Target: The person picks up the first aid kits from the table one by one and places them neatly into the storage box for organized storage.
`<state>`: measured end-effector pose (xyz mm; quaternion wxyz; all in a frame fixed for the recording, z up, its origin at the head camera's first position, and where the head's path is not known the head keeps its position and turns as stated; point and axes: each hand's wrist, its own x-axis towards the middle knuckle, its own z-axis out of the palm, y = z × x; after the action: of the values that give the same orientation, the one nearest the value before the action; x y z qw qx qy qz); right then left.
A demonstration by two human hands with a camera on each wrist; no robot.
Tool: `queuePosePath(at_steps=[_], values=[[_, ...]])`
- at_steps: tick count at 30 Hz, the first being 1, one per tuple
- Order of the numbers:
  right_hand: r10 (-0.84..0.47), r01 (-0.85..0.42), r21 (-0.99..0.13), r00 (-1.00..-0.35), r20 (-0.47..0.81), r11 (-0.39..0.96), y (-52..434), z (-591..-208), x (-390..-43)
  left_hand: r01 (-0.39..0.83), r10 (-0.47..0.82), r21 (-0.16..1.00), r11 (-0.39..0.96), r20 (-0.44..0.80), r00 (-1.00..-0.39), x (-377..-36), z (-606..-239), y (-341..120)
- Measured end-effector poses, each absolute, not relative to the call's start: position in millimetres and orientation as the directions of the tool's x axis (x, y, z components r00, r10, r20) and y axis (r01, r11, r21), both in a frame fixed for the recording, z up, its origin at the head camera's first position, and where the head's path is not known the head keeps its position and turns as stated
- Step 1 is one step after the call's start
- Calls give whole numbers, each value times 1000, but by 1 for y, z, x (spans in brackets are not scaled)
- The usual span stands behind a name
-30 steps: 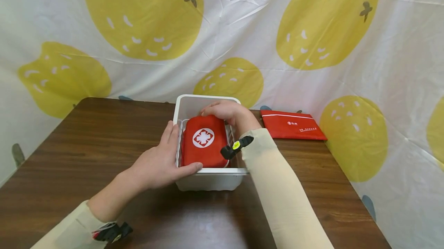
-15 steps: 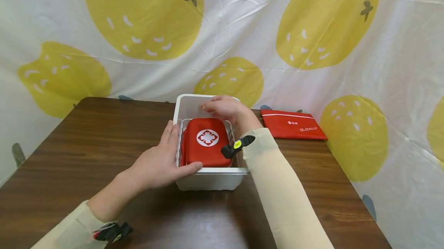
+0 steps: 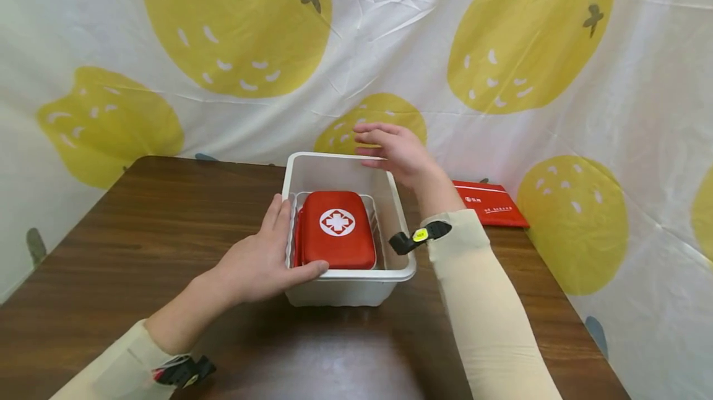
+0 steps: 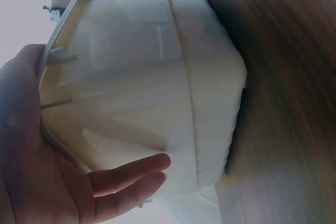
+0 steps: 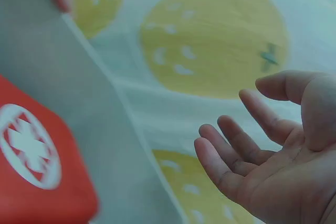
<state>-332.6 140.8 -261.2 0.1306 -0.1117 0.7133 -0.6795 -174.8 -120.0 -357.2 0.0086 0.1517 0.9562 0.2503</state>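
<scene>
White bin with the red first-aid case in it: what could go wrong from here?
The left hand steadies the white bin from one side only, so a knock from the right hand, open above the far rim, might slide it. The red first-aid case sits toward the bin's left, perhaps not lying flat.

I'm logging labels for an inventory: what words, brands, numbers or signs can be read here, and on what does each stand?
White cross in a white ring, no words: on the lid of the red first-aid case in the white bin.
White logo and a line of small print: on the flat red pouch on the table, too small to read.
Yellow tag on the black wrist strap: too small to read.
</scene>
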Motion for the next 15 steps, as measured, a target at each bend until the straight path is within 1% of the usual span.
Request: queuePosePath(at_steps=[4, 7, 9, 11, 15], values=[[-290, -2, -1000, -957, 7, -19, 183, -253, -332, 286, 294, 482, 828, 62, -954, -175, -358, -120], [-238, 18, -998, -971, -4, -57, 220, -258, -336, 285, 294, 486, 826, 61, -954, -175, -358, -120], [-200, 38, -998, -979, -26, -52, 242, -266, -339, 284, 294, 488, 825, 59, -954, -175, -358, -120], [-164, 61, -998, -985, -57, -16, 261, -278, -343, 282, 293, 489, 826, 56, -954, -175, -358, -120], [-80, 97, -983, -991, -110, 158, 295, -309, -345, 283, 295, 487, 827, 52, -954, -176, -358, -120]])
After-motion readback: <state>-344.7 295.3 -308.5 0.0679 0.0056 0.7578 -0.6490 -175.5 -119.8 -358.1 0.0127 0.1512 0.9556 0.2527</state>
